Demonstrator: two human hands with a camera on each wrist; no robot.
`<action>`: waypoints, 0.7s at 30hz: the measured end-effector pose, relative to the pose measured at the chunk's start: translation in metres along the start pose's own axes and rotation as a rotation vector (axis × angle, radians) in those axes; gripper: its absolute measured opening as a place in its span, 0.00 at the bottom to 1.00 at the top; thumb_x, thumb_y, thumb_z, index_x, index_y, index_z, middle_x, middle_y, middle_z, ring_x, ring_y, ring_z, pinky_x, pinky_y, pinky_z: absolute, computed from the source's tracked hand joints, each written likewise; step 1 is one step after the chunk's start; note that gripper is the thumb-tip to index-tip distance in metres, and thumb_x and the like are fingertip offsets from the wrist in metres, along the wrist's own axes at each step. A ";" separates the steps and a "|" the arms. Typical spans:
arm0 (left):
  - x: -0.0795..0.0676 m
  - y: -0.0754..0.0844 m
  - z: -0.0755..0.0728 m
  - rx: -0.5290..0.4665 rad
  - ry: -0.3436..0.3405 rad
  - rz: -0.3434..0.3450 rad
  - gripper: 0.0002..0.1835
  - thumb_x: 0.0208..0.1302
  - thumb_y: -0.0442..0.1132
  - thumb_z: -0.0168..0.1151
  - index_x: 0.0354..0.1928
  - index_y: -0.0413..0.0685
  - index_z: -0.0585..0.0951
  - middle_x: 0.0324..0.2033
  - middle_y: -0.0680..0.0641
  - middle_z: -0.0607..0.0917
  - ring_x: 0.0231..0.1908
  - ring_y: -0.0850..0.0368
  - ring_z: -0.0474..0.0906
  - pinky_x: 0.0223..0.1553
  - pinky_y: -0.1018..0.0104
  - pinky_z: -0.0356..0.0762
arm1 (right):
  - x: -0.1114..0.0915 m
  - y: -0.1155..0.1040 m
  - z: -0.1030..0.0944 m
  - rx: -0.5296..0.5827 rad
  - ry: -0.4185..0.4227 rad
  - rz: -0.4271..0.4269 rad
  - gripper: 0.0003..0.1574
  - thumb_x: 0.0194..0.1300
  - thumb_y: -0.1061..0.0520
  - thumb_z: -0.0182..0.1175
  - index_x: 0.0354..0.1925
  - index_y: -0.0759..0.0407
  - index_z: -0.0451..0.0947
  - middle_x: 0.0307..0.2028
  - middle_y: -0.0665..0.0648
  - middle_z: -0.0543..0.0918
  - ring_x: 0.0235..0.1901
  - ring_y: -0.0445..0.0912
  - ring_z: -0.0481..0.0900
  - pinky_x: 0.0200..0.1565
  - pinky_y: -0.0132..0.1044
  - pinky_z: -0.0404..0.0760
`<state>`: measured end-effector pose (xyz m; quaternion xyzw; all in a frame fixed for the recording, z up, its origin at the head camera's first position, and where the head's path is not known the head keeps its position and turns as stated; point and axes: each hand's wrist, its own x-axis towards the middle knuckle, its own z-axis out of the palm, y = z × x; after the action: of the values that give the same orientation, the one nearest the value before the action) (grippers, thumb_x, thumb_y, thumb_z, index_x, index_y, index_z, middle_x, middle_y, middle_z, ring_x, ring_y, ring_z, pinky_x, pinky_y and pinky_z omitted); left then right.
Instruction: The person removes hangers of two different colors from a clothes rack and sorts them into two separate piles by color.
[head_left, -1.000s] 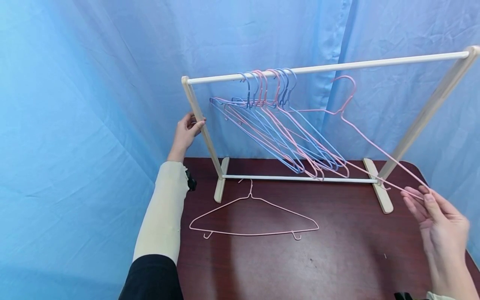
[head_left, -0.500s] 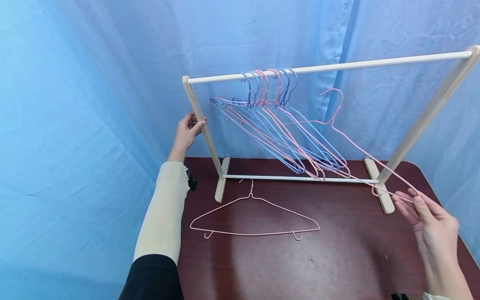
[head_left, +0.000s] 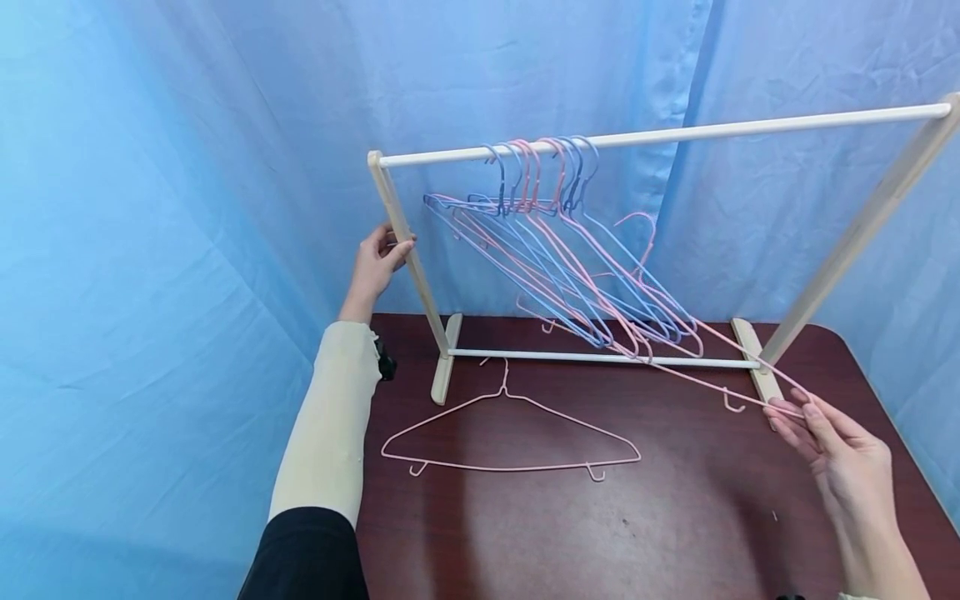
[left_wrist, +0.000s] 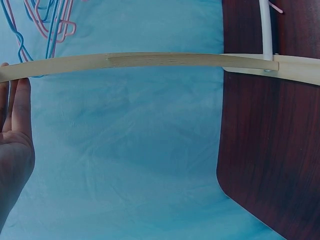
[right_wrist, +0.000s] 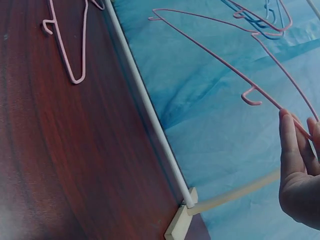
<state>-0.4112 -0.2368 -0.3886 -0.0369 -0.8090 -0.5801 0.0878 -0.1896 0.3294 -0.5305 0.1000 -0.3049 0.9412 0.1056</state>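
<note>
My left hand (head_left: 378, 262) grips the left wooden post (head_left: 405, 229) of a small clothes rack, thumb in front and fingers behind. The left wrist view shows the fingers (left_wrist: 21, 105) at that post. My right hand (head_left: 843, 458) pinches one corner of a pink wire hanger between thumb and fingers. That hanger's hook (head_left: 653, 233) is below the white top rail (head_left: 750, 128), off it. Its far end passes behind several blue and pink hangers (head_left: 502, 179) hung on the rail's left half. In the right wrist view the held hanger (right_wrist: 217, 57) slants away from the fingertips.
Another pink hanger (head_left: 510, 470) lies flat on the dark wood table (head_left: 585, 542), before the rack. A white lower bar (head_left: 720, 362) joins the rack's feet. The right post (head_left: 866, 225) leans outward in view. A blue curtain (head_left: 187, 208) stands behind and left.
My right hand has moved left and slightly down with the pink hanger. The hanger's hook has dropped from near the top rail, down and left behind the hung hangers. My left hand stays put.
</note>
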 end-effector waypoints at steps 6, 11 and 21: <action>-0.001 0.000 0.000 0.000 0.002 0.014 0.22 0.72 0.44 0.59 0.65 0.46 0.74 0.59 0.37 0.79 0.61 0.44 0.78 0.65 0.53 0.76 | -0.002 0.008 -0.004 -0.017 -0.055 0.037 0.25 0.74 0.78 0.33 0.59 0.82 0.72 0.43 0.79 0.84 0.45 0.64 0.87 0.48 0.49 0.83; -0.003 0.002 0.000 0.008 0.004 0.011 0.23 0.72 0.45 0.59 0.65 0.47 0.74 0.58 0.37 0.80 0.61 0.44 0.78 0.65 0.53 0.77 | -0.004 0.013 -0.006 -0.037 -0.066 0.074 0.25 0.74 0.77 0.34 0.59 0.81 0.73 0.44 0.77 0.85 0.46 0.62 0.87 0.49 0.49 0.84; -0.002 0.002 0.001 0.015 0.003 0.010 0.23 0.72 0.45 0.58 0.65 0.47 0.74 0.59 0.37 0.79 0.61 0.44 0.78 0.65 0.52 0.76 | -0.006 0.026 -0.009 -0.017 -0.089 0.198 0.26 0.76 0.75 0.33 0.58 0.77 0.76 0.48 0.73 0.85 0.48 0.61 0.86 0.51 0.48 0.84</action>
<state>-0.4088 -0.2352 -0.3877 -0.0393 -0.8129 -0.5738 0.0922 -0.1919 0.3136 -0.5531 0.1101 -0.3256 0.9391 -0.0005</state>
